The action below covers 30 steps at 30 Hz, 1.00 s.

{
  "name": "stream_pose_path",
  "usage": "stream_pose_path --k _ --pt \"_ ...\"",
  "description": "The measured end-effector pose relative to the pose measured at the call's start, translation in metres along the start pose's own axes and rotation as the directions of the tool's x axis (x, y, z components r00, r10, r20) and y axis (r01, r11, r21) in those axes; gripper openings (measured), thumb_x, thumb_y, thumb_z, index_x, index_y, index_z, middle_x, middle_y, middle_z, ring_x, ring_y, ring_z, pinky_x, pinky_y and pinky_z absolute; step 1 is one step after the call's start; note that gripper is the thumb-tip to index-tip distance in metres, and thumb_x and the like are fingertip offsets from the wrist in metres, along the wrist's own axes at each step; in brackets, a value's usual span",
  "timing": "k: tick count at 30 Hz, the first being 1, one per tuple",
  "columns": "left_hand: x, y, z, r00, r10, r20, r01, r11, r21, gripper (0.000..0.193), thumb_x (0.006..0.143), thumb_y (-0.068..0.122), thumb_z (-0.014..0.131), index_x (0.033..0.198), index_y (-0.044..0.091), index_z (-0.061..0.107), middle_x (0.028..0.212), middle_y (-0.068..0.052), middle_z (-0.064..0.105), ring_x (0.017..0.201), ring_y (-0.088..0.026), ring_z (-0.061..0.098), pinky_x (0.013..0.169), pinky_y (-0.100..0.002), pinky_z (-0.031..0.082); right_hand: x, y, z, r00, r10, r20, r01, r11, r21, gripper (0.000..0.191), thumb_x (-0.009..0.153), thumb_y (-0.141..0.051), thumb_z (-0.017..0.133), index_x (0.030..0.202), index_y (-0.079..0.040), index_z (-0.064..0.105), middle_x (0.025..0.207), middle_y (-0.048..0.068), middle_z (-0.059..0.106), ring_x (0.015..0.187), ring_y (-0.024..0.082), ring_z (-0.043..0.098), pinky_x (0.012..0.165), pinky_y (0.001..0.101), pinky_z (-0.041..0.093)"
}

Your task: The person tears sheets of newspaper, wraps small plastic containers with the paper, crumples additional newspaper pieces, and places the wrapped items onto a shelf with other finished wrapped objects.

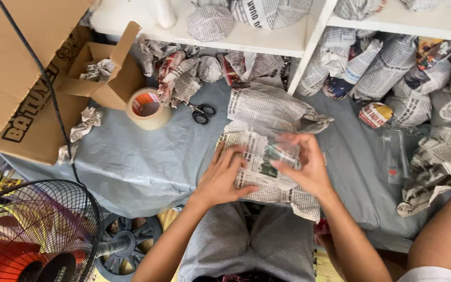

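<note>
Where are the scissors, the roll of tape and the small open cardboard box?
scissors (201,113): head view, on the black handles.
roll of tape (147,108): head view, on its upper rim.
small open cardboard box (115,86): head view, on its front wall.

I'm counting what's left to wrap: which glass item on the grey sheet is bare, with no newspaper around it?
The clear glass bottle lying right of the right hand. The bundles around it and on the shelves are all wrapped in newspaper.

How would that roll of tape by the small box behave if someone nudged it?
The tape roll lies flat on the grey sheet, so it would probably slide, not roll. It looks thickly wound, likely stiff and fairly heavy for its size. Tipped onto its edge, its round shape could roll.
</note>
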<state>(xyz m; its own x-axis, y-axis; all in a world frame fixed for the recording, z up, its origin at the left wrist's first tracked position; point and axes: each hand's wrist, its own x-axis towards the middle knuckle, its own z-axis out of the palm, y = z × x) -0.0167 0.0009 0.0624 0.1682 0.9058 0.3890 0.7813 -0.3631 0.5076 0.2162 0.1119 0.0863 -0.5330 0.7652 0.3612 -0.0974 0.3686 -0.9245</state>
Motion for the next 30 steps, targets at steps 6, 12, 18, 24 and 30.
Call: stream_pose_path --k 6,12,18,24,30 --pt "-0.004 0.001 -0.003 0.993 -0.071 -0.097 0.047 0.972 -0.232 0.091 0.07 0.062 0.087 0.119 0.002 0.039 0.14 -0.026 0.046 0.133 -0.045 0.048 0.114 -0.052 0.039 -0.047 0.013 -0.014 0.98 0.184 0.079 -0.187 0.982 0.029 0.052 0.075 0.002 0.084 0.107 -0.009 0.045 0.135 0.017 0.061 0.128 0.024 0.061 0.105 0.0419 0.054" --pt "-0.004 0.008 -0.019 0.993 0.119 -0.022 -0.121 0.984 -0.13 0.103 0.061 0.056 0.093 0.14 0.012 0.045 0.145 -0.021 0.046 0.137 -0.045 0.046 0.12 -0.06 0.029 -0.052 0.007 -0.013 0.976 0.147 0.16 -0.119 0.978 -0.173 0.055 0.071 -0.006 0.091 0.103 -0.011 0.046 0.133 0.014 0.068 0.13 0.025 0.062 0.11 0.0424 0.049" --pt "-0.005 0.009 -0.02 0.975 0.202 0.098 -0.191 0.976 -0.105 0.086 0.07 0.041 0.09 0.146 0.027 0.053 0.152 -0.009 0.048 0.141 -0.033 0.049 0.125 -0.058 0.028 -0.045 -0.005 -0.007 0.972 0.081 0.222 -0.018 0.962 -0.273 0.063 0.073 -0.015 0.092 0.125 -0.01 0.056 0.132 0.013 0.066 0.128 0.025 0.061 0.109 0.0393 0.048" --pt "-0.005 -0.001 -0.018 0.98 0.162 0.114 -0.145 0.978 -0.15 0.083 0.067 0.013 0.085 0.144 0.027 0.056 0.147 -0.007 0.052 0.14 -0.03 0.049 0.125 -0.054 0.031 -0.031 -0.006 -0.018 0.967 0.183 -0.178 -0.24 0.89 -0.387 0.035 0.101 -0.031 0.066 0.127 -0.007 0.07 0.119 0.006 0.075 0.111 0.024 0.07 0.101 0.0338 0.053" --pt "-0.004 -0.002 -0.016 0.978 0.197 0.074 -0.184 0.971 -0.152 0.08 0.071 0.01 0.084 0.143 0.028 0.056 0.146 -0.007 0.053 0.139 -0.031 0.05 0.124 -0.054 0.032 0.015 0.023 -0.043 0.954 0.286 -0.09 -0.251 0.596 -0.763 0.05 0.081 -0.039 0.086 0.102 0.004 0.072 0.091 0.015 0.069 0.079 0.023 0.065 0.072 0.0362 0.053"
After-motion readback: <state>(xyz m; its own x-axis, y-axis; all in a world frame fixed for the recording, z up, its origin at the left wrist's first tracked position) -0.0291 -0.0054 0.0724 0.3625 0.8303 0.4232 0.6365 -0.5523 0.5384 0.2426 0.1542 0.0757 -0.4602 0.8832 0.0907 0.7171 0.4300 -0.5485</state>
